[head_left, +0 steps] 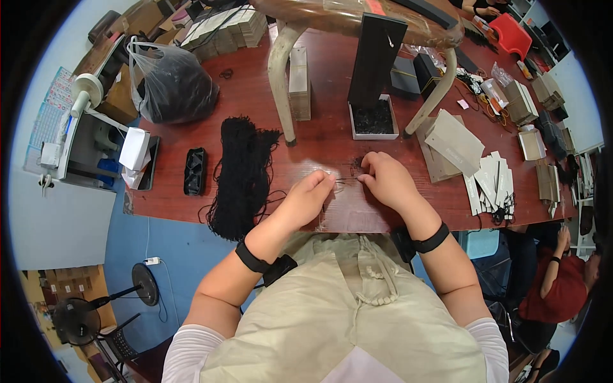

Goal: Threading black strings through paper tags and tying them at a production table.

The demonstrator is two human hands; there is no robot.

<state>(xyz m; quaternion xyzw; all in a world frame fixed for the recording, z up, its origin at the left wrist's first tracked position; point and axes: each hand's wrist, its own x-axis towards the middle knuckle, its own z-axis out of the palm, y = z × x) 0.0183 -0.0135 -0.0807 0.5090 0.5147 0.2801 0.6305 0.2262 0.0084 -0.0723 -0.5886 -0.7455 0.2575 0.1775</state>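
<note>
Head view: holding a thin dark strand (pixel 345 179) over the bench (pixel 319 148), just in from the middle of its front edge. Pinching one part with the left hand (pixel 311 195), thumb and forefinger pressed together on it; gripping another part with the right hand (pixel 387 180), thumb clamped against a curled forefinger. Cannot tell contact with the wood from a small gap beneath. Wearing a dark wristband (pixel 252 256) on either arm. To the left, can see a thick bundle of black cords (pixel 242 179) reaching slightly over the front edge, then a black compartmented tray (pixel 195 171) toward the front left corner, and white boxes (pixel 134 148) by the left edge. Farther back along that edge, can make out a clear plastic bag (pixel 175 83) bulging with something black. Beyond the hands, toward the back edge, can see a brown-topped stool (pixel 278 73) set on the bench, and near its right leg a tall black panel (pixel 377 64) rising at a shallow white box (pixel 375 136). Rightward, can find grey cards (pixel 453 145) and, close to the front edge, fanned white strips (pixel 495 182). Past that edge, can glimpse a co-worker in red (pixel 555 290).
</note>
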